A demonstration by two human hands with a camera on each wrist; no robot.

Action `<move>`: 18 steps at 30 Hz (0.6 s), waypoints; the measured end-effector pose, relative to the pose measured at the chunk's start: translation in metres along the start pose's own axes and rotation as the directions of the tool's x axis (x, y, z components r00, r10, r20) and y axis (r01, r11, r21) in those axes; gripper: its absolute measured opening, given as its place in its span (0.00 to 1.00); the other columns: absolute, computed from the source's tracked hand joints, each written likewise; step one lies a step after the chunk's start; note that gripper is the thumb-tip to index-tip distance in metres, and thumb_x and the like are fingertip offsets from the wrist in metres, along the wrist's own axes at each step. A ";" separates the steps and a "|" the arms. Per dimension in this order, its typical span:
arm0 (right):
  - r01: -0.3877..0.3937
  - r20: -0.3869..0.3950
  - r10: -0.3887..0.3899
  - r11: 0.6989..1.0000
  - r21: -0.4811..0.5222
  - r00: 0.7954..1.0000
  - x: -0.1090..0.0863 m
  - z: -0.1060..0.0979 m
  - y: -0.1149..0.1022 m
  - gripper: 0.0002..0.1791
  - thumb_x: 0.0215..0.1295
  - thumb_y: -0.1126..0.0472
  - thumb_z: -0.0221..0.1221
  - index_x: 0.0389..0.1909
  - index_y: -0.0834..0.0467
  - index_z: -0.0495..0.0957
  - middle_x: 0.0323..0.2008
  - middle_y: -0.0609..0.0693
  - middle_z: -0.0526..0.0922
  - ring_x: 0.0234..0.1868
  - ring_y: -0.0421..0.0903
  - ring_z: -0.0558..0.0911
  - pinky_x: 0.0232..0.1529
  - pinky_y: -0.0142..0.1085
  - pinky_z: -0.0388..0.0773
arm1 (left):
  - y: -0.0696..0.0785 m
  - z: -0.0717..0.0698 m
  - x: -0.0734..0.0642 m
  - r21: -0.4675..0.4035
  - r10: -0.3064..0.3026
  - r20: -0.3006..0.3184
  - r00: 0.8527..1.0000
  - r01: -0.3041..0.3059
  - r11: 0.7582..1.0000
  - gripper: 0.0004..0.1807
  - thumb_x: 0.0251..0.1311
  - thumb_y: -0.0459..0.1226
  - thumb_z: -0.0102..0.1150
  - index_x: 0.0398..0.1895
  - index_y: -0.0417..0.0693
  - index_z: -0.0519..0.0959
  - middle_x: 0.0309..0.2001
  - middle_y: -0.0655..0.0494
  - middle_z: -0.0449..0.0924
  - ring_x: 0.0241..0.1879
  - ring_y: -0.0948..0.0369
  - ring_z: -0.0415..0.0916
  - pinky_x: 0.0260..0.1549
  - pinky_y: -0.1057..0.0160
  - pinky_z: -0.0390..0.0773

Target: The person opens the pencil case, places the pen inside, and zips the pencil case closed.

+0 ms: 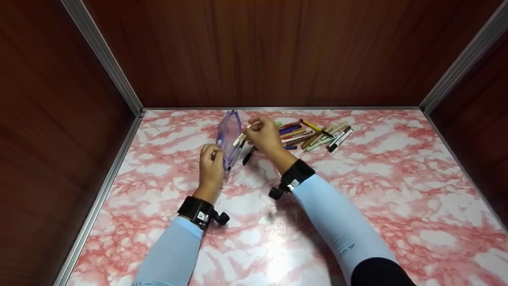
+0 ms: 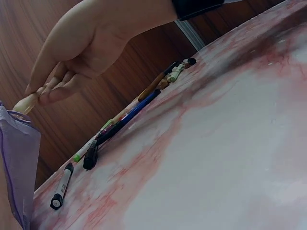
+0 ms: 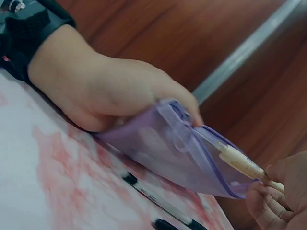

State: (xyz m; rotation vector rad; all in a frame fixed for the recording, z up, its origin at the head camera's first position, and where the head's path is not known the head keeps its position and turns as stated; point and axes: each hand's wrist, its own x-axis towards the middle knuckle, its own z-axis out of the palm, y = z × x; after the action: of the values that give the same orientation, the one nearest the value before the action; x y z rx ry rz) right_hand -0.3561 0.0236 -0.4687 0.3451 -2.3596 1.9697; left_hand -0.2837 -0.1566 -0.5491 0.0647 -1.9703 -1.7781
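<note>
My left hand [image 1: 211, 165] grips the near end of a see-through purple mesh pencil pouch [image 1: 223, 129], whose mouth gapes toward the right. A cream-coloured pen [image 3: 242, 164] is pinched between the thumb and fingers of my right hand [image 1: 265, 136]. In the right wrist view the pen's tip reaches inside the pouch opening, past its purple rim. On the table close beside the pouch lies a white marker with black ends [image 2: 62, 186]. A black-capped pen [image 1: 249, 155] lies just right of it, partly hidden under my right hand.
To the right of my right hand spreads a loose heap of pens and markers [image 1: 291, 140]. A yellow-and-black pen [image 1: 315, 128] lies across it, and white markers [image 1: 339, 139] sit at its right end. Wood panels [image 1: 278, 51] enclose the marbled red-and-white table [image 1: 377, 190] at back and sides.
</note>
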 end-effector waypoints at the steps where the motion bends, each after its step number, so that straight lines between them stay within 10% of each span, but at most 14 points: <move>1: 0.010 0.006 -0.010 0.999 -0.033 1.000 -0.001 0.004 0.000 0.13 0.71 0.73 0.68 0.54 0.69 0.82 0.30 0.51 0.89 0.27 0.45 0.89 0.36 0.49 0.94 | 0.000 0.000 0.000 -0.005 0.012 0.009 1.000 -0.012 1.000 0.07 0.77 0.30 0.57 0.37 0.35 0.80 0.52 0.47 0.77 0.42 0.61 0.73 0.40 0.68 0.76; 6: 0.079 0.118 -0.050 0.963 -0.256 0.992 -0.006 0.017 0.000 0.17 0.73 0.67 0.70 0.60 0.67 0.87 0.40 0.61 0.95 0.30 0.42 0.88 0.32 0.30 0.84 | 0.000 0.000 0.000 -0.034 0.006 0.031 1.000 -0.005 0.999 0.09 0.78 0.30 0.57 0.35 0.37 0.79 0.53 0.48 0.75 0.40 0.60 0.74 0.35 0.68 0.78; 11: 0.123 0.221 -0.051 0.938 -0.325 0.974 -0.008 0.015 0.001 0.18 0.77 0.63 0.69 0.64 0.62 0.89 0.48 0.61 0.96 0.36 0.50 0.93 0.37 0.32 0.87 | 0.001 -0.001 0.001 -0.012 0.003 -0.008 1.000 -0.003 1.000 0.08 0.78 0.31 0.57 0.38 0.35 0.80 0.51 0.52 0.75 0.36 0.62 0.73 0.32 0.69 0.76; 18: 0.070 0.125 -0.038 0.962 -0.264 0.991 0.000 -0.026 0.010 0.13 0.75 0.66 0.68 0.57 0.64 0.90 0.50 0.61 0.95 0.48 0.54 0.91 0.52 0.40 0.91 | 0.000 -0.003 0.001 0.020 -0.003 -0.026 1.000 0.003 1.000 0.09 0.77 0.31 0.58 0.41 0.30 0.82 0.50 0.48 0.76 0.38 0.61 0.73 0.38 0.69 0.76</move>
State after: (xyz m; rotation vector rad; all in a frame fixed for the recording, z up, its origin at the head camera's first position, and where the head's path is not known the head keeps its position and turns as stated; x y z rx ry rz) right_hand -0.3605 0.0506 -0.4740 0.5169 -2.6154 1.6189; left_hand -0.2838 -0.1594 -0.5486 0.0968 -1.9712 -1.7510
